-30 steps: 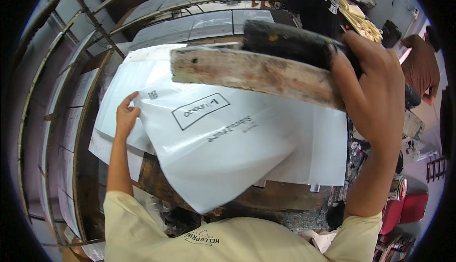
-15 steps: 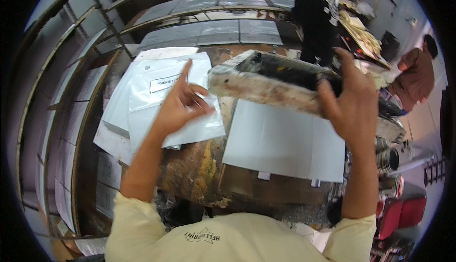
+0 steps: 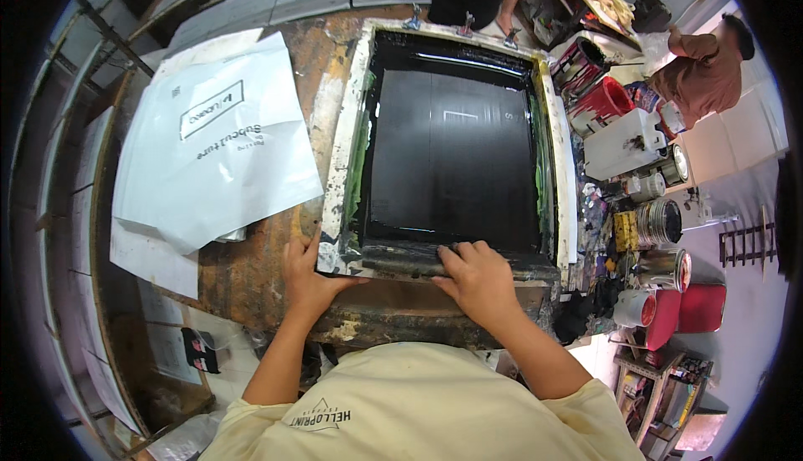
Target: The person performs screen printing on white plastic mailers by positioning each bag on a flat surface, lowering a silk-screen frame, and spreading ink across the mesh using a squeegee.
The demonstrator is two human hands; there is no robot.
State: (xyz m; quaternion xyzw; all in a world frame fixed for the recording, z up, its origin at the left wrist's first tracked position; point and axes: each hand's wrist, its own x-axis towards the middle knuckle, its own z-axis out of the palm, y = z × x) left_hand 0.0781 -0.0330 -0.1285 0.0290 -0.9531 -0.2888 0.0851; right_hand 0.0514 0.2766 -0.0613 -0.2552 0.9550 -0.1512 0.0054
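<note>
A screen printing frame point(image 3: 340, 181) with pale, paint-stained sides lies over the worktable in front of me. Its mesh point(image 3: 452, 156) looks black and glossy, with a faint outlined shape near the far right. My left hand point(image 3: 311, 284) grips the near left corner, its thumb stretched along the near edge. My right hand point(image 3: 481, 281) holds that same edge right of the middle, fingers curled over the top and thumb in front. The sheet seen earlier under the frame is mostly hidden. Clamps point(image 3: 467, 24) stand along the frame's far edge.
A stack of white printed bags point(image 3: 219, 143) lies on the stained table point(image 3: 251, 281) at left. Ink cans and a red bucket point(image 3: 604, 101) crowd the right side. Shelves point(image 3: 88, 202) run along the left. Two people are nearby, one point(image 3: 703, 64) at far right.
The frame has come down from its raised, tilted position to lie over the table. My left hand, free before, now grips its near left corner; my right hand has lowered with the frame.
</note>
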